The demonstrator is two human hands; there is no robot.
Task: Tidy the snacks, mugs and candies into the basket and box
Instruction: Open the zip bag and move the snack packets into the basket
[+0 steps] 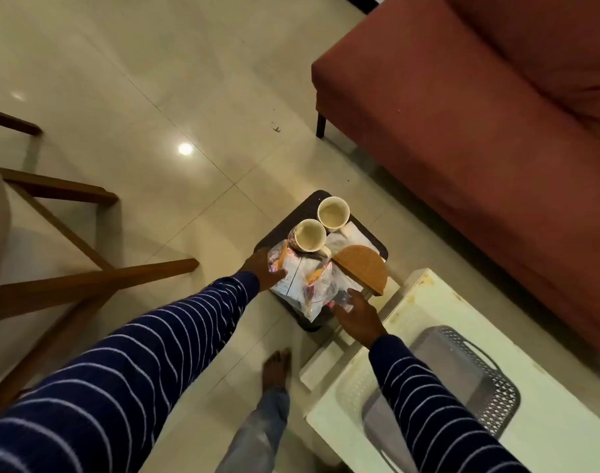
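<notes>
The left hand (266, 271) lies on a white plastic snack packet (293, 274), fingers curled over its near-left edge. The right hand (356, 315) pinches a clear crinkled plastic bag (320, 295) at its near-right corner. Both packets lie in a dark rectangular basket (300, 213) on the pale tiled floor (138, 97), along with two cream ceramic mugs (309, 235) standing upright and empty at the far end and a brown half-round board (363, 268). Printing on the packets is too blurred to read. A grey perforated plastic basket (489, 380) sits empty on the white bench (428, 291) just right. A red sofa (479, 114) stands beyond; open floor lies left.
</notes>
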